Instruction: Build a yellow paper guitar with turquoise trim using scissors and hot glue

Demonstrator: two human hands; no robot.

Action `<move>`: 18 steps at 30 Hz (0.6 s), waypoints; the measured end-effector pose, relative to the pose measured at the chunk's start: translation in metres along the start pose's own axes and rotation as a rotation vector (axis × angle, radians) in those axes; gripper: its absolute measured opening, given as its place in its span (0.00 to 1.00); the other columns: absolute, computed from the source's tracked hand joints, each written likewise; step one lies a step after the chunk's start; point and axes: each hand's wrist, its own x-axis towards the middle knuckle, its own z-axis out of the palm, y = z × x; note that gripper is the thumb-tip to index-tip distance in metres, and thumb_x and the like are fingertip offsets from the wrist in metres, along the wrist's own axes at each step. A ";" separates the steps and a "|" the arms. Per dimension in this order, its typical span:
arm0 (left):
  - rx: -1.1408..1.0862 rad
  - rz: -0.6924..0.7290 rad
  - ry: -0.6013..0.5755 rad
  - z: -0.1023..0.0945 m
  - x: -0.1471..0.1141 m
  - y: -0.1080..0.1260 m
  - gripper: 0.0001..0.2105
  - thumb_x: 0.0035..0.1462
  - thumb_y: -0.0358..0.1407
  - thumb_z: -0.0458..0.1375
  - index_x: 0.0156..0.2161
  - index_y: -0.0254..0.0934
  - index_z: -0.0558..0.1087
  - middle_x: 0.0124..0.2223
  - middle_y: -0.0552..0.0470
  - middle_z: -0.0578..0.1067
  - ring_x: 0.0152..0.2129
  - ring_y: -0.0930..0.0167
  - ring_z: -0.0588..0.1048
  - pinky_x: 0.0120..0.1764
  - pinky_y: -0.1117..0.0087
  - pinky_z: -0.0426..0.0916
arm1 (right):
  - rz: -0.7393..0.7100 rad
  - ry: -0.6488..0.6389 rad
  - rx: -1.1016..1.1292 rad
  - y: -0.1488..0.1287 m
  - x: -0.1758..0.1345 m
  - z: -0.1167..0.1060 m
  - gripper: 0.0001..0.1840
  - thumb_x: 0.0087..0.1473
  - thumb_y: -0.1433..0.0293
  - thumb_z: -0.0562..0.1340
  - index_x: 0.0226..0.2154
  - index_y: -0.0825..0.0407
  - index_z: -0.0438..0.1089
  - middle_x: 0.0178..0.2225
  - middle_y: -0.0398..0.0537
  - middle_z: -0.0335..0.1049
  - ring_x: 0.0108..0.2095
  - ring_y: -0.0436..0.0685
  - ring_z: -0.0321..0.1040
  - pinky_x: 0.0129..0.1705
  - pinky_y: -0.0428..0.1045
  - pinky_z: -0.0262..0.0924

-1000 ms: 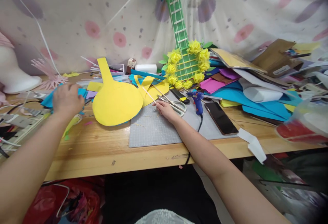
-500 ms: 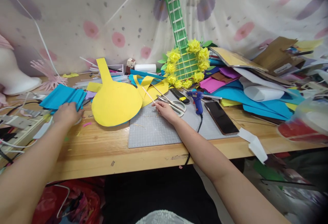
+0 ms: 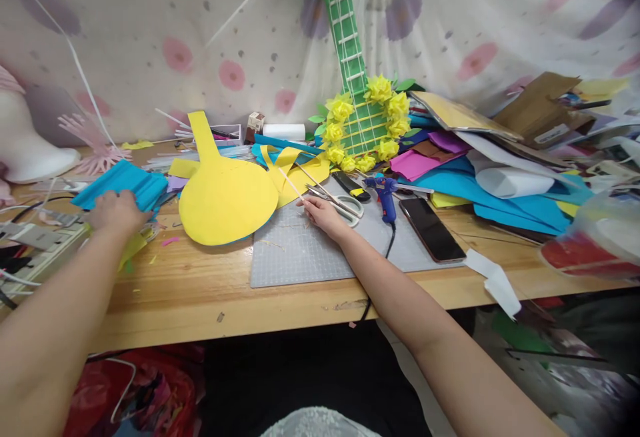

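Observation:
My left hand is at the near edge of a folded blue paper stack, its fingers curled over the sheets and partly hidden. Between the fingertips of my right hand is a thin white stick, slanting up to the left. Grey-handled scissors lie just behind that hand on a grey cutting mat. A yellow paper guitar shape, with blue along its lower edge, lies between my hands. Yellow paper strips rest beyond the stick.
A blue glue gun, a black utility knife and a phone lie to the right. Behind stands a green guitar with yellow flowers. Coloured sheets pile up at right; a power strip sits at left.
My left hand has moved slightly left and up, and the blue paper has shifted with it; yellow scraps now show beneath the wrist. My right hand stays nearly still with the stick.

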 end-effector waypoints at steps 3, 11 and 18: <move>0.071 -0.032 -0.070 -0.001 0.000 0.000 0.22 0.36 0.45 0.62 0.33 0.32 0.66 0.50 0.30 0.66 0.48 0.46 0.65 0.42 0.46 0.62 | 0.003 0.003 0.008 0.000 0.001 0.000 0.17 0.48 0.57 0.56 0.32 0.53 0.69 0.18 0.36 0.53 0.18 0.45 0.48 0.19 0.43 0.42; -0.048 -0.195 -0.123 -0.017 0.007 0.007 0.17 0.38 0.49 0.60 0.22 0.37 0.65 0.23 0.49 0.65 0.38 0.54 0.69 0.39 0.50 0.63 | 0.004 -0.006 0.017 0.001 0.001 0.000 0.16 0.48 0.57 0.56 0.31 0.53 0.68 0.18 0.36 0.53 0.18 0.45 0.48 0.19 0.43 0.42; -0.449 -0.160 0.083 -0.035 0.009 0.008 0.11 0.46 0.41 0.56 0.22 0.38 0.61 0.19 0.57 0.48 0.38 0.59 0.64 0.46 0.49 0.59 | 0.033 -0.002 0.079 -0.005 -0.001 0.000 0.13 0.48 0.60 0.58 0.30 0.53 0.67 0.18 0.35 0.53 0.16 0.43 0.48 0.16 0.42 0.43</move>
